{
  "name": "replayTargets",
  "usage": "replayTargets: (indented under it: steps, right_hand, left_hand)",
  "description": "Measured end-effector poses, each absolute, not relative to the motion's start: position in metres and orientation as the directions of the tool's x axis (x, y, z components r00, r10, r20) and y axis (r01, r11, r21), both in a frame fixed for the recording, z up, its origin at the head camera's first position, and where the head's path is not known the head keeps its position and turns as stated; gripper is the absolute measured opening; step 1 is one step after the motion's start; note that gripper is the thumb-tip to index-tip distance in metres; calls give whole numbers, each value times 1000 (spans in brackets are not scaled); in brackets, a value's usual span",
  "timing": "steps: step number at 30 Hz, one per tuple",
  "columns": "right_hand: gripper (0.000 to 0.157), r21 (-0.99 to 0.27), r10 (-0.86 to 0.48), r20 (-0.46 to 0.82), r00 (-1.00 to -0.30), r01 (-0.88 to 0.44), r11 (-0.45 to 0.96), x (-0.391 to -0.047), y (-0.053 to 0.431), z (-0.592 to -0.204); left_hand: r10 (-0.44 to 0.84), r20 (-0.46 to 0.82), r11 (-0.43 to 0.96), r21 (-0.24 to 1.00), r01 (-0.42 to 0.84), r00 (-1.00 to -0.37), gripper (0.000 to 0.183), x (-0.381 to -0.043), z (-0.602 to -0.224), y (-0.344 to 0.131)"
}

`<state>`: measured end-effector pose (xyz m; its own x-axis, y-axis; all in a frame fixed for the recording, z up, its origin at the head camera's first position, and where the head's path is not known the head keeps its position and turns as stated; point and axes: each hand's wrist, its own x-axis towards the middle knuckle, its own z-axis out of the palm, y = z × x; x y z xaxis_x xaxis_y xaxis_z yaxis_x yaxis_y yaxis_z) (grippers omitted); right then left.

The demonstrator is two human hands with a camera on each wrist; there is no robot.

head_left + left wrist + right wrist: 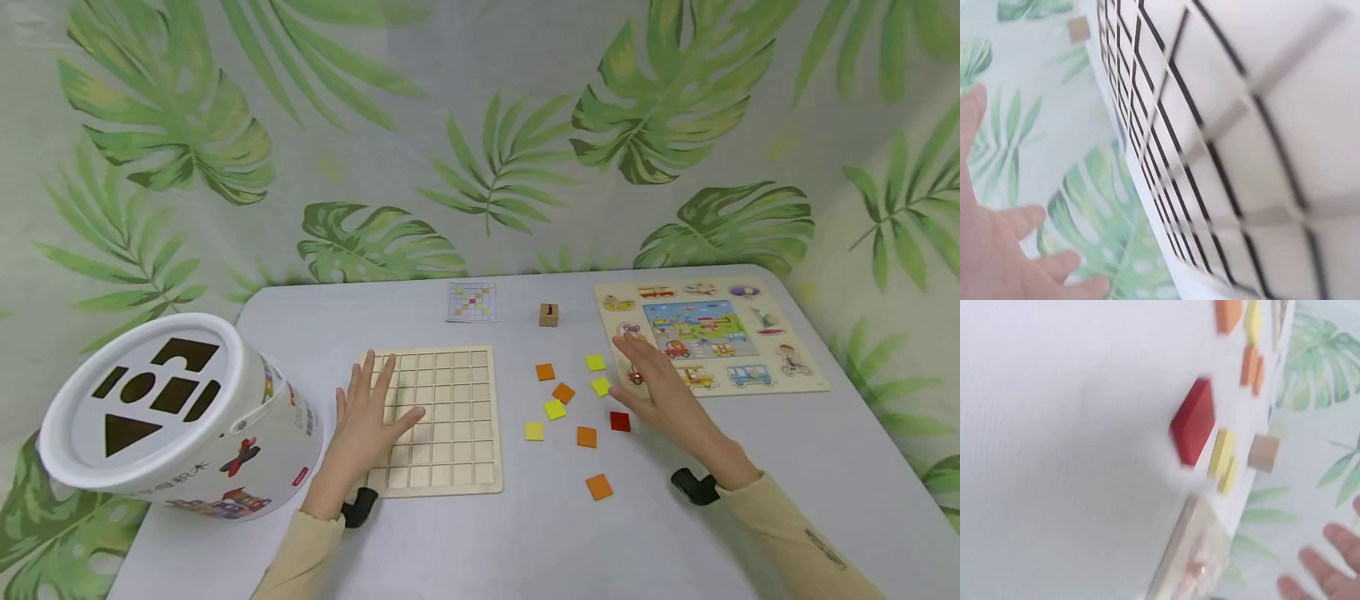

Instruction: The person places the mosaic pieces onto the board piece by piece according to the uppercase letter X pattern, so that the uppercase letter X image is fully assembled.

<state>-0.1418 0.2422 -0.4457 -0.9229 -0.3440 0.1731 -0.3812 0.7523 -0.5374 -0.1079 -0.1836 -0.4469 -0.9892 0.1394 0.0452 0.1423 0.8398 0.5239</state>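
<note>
Fingers spread, my left hand (367,425) hovers over the left side of a wooden grid board (461,417) in the head view. The left wrist view shows the board's grooved squares (1222,169) beside the hand (997,250), which holds nothing. My right hand (667,404) is extended with nothing in it, overlapping the lower left of a wooden picture puzzle (806,383). Just left of that hand lie a red square tile (620,422) and a yellow tile (601,386). Several orange tiles (587,437) and yellow tiles (555,409) lie scattered between board and puzzle.
A large white bucket (281,467) with shape holes in its lid stands at the left. Toward the back are a small card with a coloured grid pattern (472,302) and a wooden letter cube (549,315). Leaf-patterned cloth (517,192) hangs behind the table.
</note>
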Motion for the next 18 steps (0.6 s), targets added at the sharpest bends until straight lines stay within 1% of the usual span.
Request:
replayTargets:
  steps: [3, 6, 9, 13, 18]
  right_hand:
    - [65, -676, -385, 164, -908, -388, 627, -139, 234, -445]
    - [54, -741, -436, 181, -882, -414, 529, -138, 223, -450]
    - [45, -783, -481, 166, -861, -412, 467, -139, 212, -455]
    - [37, -811, -508, 87, -857, -357, 463, -142, 196, -462]
    - [31, -765, -510, 21, -860, -342, 545, -146, 183, -470]
  left_hand:
    - [152, 14, 771, 624, 128, -988, 93, -95, -449, -197]
    - [164, -42, 717, 691, 90, -986, 98, -81, -454, -209]
    - [159, -99, 690, 722, 39, -982, 104, -69, -461, -217]
    - [137, -141, 689, 725, -9, -980, 110, -56, -469, -223]
    - [106, -155, 728, 685, -30, -982, 115, -48, -478, -223]
